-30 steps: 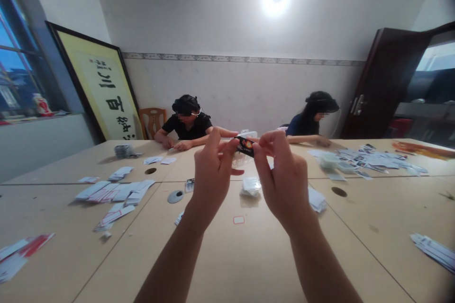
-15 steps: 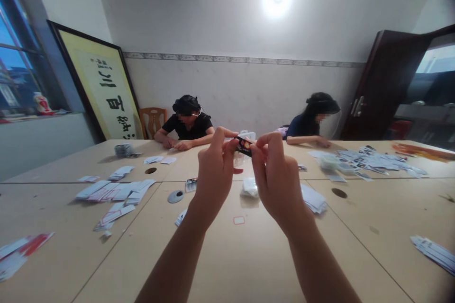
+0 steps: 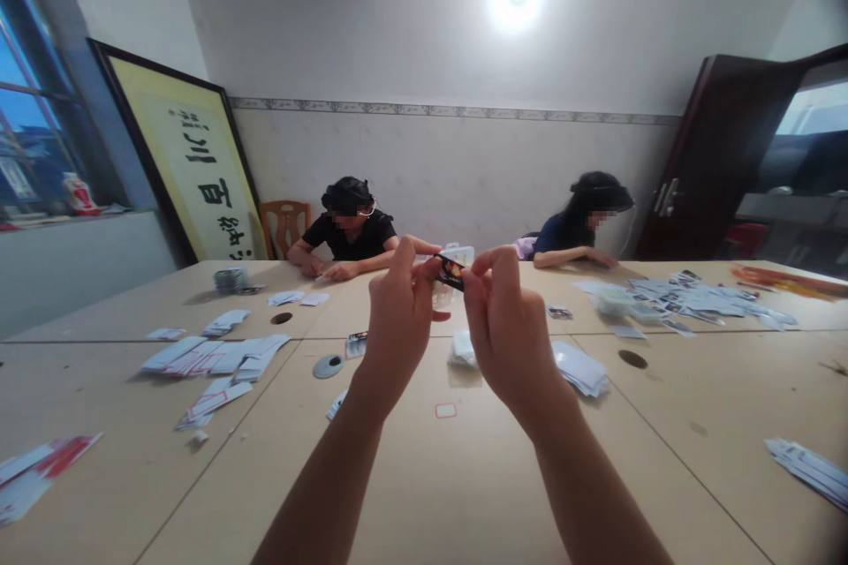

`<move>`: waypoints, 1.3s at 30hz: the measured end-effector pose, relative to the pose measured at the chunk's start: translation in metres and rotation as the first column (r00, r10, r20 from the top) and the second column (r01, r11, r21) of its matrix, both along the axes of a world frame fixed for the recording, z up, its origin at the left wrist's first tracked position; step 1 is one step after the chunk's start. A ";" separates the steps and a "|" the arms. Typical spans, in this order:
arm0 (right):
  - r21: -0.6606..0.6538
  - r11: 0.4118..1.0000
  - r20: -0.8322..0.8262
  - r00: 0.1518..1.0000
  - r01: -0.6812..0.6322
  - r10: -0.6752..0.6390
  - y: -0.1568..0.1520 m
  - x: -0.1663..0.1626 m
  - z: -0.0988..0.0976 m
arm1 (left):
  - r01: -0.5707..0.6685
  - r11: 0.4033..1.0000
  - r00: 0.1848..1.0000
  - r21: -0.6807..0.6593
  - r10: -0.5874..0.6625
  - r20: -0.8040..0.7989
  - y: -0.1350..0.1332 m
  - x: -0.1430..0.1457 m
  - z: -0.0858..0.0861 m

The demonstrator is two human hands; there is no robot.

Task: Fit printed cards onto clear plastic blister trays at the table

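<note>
A small black label with an orange picture is held up in front of me, tilted down to the right. My left hand pinches its left end between thumb and forefinger. At its right end, the closed fingertips of my right hand grip the edge. Right behind the label shows a clear plastic box with a hanging tab. One left fingertip is visible below it, but whether that hand also grips the box I cannot tell. Under my hands, a clear plastic packet lies on the table.
Paper stacks spread over the left of the table. White papers lie beside my right wrist. A grey round cover is left of my hands. Two people sit opposite; a card pile and clear containers are at right.
My right hand has shifted slightly left along with the black label. More of the clear box shows behind it. My left hand has barely moved.
</note>
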State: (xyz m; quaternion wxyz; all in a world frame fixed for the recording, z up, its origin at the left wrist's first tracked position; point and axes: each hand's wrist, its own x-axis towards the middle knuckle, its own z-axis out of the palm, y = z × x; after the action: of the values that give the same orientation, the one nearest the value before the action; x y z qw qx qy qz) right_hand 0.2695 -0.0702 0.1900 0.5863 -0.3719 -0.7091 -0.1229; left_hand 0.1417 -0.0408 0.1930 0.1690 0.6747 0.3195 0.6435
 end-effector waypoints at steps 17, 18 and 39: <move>-0.018 0.997 -0.191 0.979 -0.079 0.074 0.012 0.021 0.005 | 0.073 0.995 0.994 -0.065 -0.068 0.085 -0.004 0.000 0.002; -0.037 0.995 -0.205 0.975 -0.093 0.083 0.011 0.023 0.006 | 0.090 0.994 0.993 -0.067 -0.084 0.088 -0.006 0.000 0.003; -0.073 0.962 -0.347 0.911 -0.262 0.222 -0.013 0.031 0.011 | 0.203 0.976 0.973 -0.077 -0.193 0.127 -0.046 0.000 0.012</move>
State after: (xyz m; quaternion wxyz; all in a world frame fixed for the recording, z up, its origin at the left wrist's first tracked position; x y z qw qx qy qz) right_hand 0.3006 -0.0833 0.2010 0.6862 -0.3304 -0.6454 0.0579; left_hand 0.1421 -0.0873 0.2053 0.2811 0.6555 0.2685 0.6474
